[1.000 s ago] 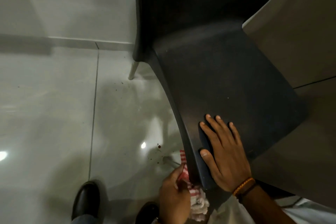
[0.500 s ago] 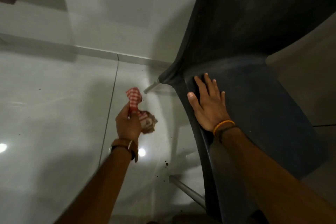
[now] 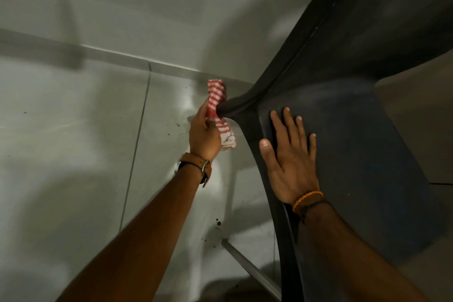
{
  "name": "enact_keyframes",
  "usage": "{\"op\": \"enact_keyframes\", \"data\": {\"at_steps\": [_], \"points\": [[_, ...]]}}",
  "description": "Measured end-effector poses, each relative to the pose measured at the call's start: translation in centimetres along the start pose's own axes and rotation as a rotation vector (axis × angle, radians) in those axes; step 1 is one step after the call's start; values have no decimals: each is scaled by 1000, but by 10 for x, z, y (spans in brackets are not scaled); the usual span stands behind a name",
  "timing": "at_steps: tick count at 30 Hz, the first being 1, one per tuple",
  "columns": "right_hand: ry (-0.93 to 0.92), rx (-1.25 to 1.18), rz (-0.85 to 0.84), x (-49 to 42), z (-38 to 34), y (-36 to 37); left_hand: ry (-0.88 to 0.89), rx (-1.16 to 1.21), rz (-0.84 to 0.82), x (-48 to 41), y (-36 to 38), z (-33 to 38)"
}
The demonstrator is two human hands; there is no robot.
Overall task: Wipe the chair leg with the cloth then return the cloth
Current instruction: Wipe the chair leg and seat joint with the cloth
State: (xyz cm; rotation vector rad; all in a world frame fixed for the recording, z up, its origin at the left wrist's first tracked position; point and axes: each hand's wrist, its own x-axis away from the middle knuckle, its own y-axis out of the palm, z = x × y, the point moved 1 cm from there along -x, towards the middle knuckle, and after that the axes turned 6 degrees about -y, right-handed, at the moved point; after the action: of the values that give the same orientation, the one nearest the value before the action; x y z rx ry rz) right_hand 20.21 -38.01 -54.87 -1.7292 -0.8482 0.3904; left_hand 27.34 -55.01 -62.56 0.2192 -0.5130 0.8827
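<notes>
A dark plastic chair (image 3: 367, 144) fills the right side, seen from above. My left hand (image 3: 204, 133) grips a red-and-white checked cloth (image 3: 217, 98) and holds it against the seat's back left corner, where the back leg is hidden under hand and cloth. My right hand (image 3: 290, 159) lies flat on the seat near its left edge, fingers spread. A grey metal front leg (image 3: 250, 270) slants out from under the seat at the bottom.
Glossy pale floor tiles (image 3: 73, 154) with small dark specks spread to the left. A white wall with a skirting strip (image 3: 122, 56) runs behind the chair. A light panel (image 3: 421, 115) stands beyond the seat at the right.
My left hand has carried the cloth away from the front leg, up and right to the chair's back corner. My right hand has slid along the seat edge; my view has shifted forward.
</notes>
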Motion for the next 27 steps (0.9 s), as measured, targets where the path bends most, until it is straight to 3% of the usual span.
{"op": "enact_keyframes", "data": {"at_steps": [11,16,19,23,27], "points": [[-16,-20,52,2,-2,3,-155,-202,-35,-113,-15,-79],[-4,-42,66,2,-3,2,-239,-149,-66,-144,-23,-98],[8,-37,30,3,-6,-1,-141,-215,-16,-122,-18,-85],[12,-39,23,3,-10,-3,60,-3,24,-53,-10,-43],[13,-33,13,3,-10,-3,245,-31,51,-19,-7,-21]]}}
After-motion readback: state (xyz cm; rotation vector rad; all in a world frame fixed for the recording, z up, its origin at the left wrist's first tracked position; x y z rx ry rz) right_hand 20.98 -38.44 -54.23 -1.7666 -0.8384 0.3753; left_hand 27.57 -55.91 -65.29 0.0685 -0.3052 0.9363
